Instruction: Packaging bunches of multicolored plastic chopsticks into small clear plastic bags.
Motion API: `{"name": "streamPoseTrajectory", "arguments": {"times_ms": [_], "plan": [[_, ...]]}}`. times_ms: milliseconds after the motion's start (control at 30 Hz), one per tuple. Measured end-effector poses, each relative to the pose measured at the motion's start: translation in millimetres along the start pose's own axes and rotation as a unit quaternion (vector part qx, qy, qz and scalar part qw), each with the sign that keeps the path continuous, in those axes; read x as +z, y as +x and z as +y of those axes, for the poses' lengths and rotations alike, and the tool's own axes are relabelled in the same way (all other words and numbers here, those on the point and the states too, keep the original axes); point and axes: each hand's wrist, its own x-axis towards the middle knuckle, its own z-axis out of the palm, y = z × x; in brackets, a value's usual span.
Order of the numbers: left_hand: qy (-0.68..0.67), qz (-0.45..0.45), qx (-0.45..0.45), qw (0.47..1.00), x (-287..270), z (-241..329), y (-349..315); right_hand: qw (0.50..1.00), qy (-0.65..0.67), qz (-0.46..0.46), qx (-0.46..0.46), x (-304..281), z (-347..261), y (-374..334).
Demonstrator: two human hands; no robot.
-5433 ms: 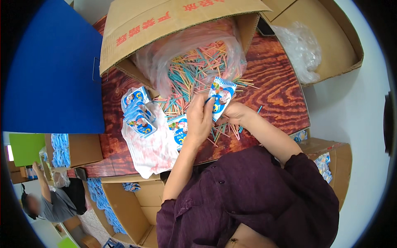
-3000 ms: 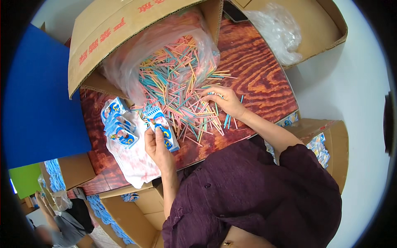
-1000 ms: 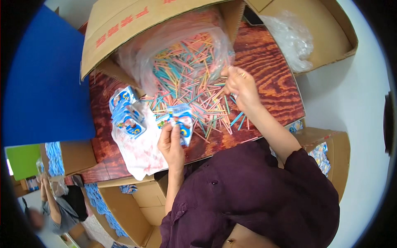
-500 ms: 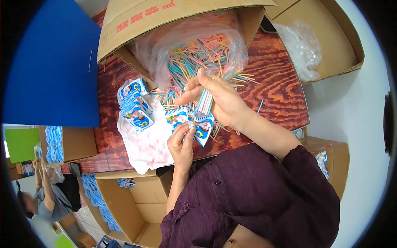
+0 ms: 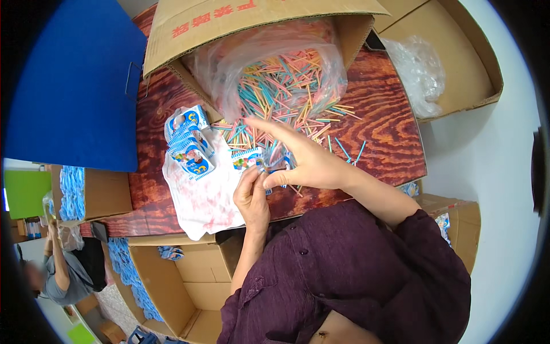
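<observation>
- Near edge of the wooden desk (image 5: 395, 143): the left hand (image 5: 252, 198) pinches a small blue-and-white packet (image 5: 249, 159) by its lower edge, fingers closed on it.
- Just right, touching it, the right hand (image 5: 306, 163) — thumb and forefinger nipped at the packet's mouth, the other fingers fanned wide.
- Left of the hands a white plastic sheet (image 5: 200, 198) carries a stack of like packets (image 5: 189, 140).
- Farther off, coloured sticks (image 5: 286, 94) spill from a clear bag (image 5: 229, 74) in a tipped cardboard box (image 5: 252, 17) — some loose on the desk.
</observation>
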Motion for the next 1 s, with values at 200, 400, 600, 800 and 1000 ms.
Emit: {"name": "streamPoseTrajectory", "arguments": {"times_ms": [200,400,600,800,1000], "plan": [[-0.077,0.017,-0.060,0.995,-9.4,-3.7,-1.7,0.990,-0.088,0.009,0.112,0.0,-11.0,-10.7],[-0.137,-0.050,-0.129,0.981,-16.6,10.1,5.7,0.976,-0.215,0.003,0.022,11.0,-5.0,-15.9],[0.002,-0.097,-0.011,0.995,-25.4,10.2,16.1,0.986,-0.160,-0.006,0.034,9.1,-13.4,-14.0],[-0.100,-0.007,-0.078,0.992,-10.3,29.0,11.0,0.989,-0.136,0.060,-0.029,15.5,-6.3,-14.8],[-0.194,-0.001,-0.092,0.977,-17.2,21.4,9.0,0.988,-0.103,0.093,-0.061,21.4,-13.8,-16.3]]}}
